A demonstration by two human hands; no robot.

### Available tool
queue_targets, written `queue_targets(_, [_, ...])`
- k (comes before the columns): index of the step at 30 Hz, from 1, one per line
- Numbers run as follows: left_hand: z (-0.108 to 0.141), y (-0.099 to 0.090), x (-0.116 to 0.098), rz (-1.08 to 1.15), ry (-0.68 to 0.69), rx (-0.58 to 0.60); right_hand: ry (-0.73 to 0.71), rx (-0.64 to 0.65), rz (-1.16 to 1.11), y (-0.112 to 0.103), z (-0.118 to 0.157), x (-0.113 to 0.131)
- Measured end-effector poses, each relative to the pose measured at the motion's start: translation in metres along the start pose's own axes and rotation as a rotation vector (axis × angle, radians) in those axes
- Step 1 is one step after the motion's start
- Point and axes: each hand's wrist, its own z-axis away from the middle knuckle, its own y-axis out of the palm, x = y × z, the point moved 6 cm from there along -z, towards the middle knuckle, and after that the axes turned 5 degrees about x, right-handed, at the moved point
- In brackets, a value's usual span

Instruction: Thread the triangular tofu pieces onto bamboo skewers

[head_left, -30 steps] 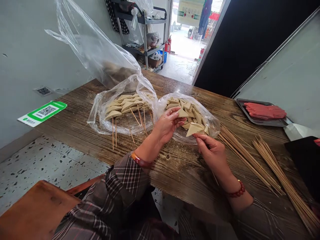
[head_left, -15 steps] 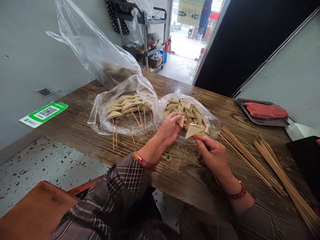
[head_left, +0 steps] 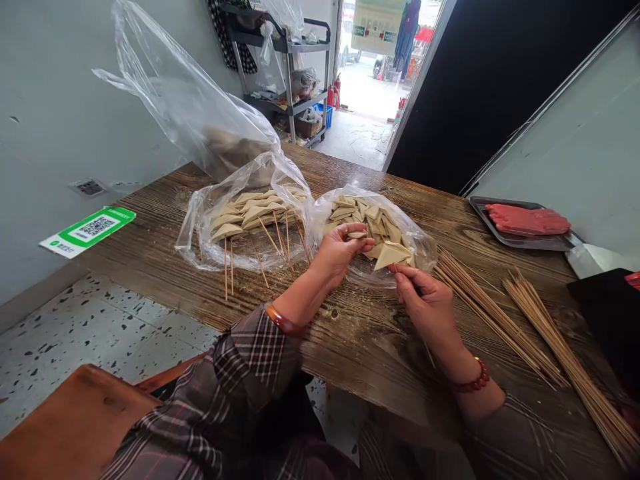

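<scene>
My left hand pinches a beige triangular piece, seen nearly edge-on, which looks like tofu. In my right hand is a thin wooden skewer, its lower end poking out below the palm. At the skewer's upper end sit beige triangles, just above my right fingertips. Behind both hands lies an open clear plastic bag heaped with loose triangles. Left of it, another clear bag holds skewered triangles, their sticks pointing toward me.
Two bundles of bare skewers lie on the wooden table at right. Beyond them, a dark tray carries pink gloves. A green QR card is at the left edge. A cart stands behind.
My left hand has turned the piece it holds from face-on to nearly edge-on. My right hand and the loaded skewer have shifted slightly to the right.
</scene>
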Motion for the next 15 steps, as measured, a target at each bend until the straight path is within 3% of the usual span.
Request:
queue_targets(3, [-0.001, -0.005, -0.012, -0.349, 0.199, -0.015, 0.036, -0.001, -0.032, 0.000, 0.000, -0.003])
queue_targets(6, [0.003, -0.007, -0.030, -0.771, 0.475, -0.125, 0.064, 0.001, -0.088, 0.000, 0.000, -0.007])
queue_targets(8, [0.005, -0.005, -0.035, -0.929, 0.565, -0.154, 0.070, 0.002, -0.111, 0.000, 0.000, -0.008])
queue_targets(11, [0.004, -0.004, -0.032, -0.899, 0.535, -0.081, 0.070, 0.004, -0.107, 0.000, 0.001, -0.008])
queue_targets(15, [-0.001, -0.005, -0.019, -0.468, 0.289, 0.039, 0.048, -0.004, -0.072, 0.000, 0.001, -0.004])
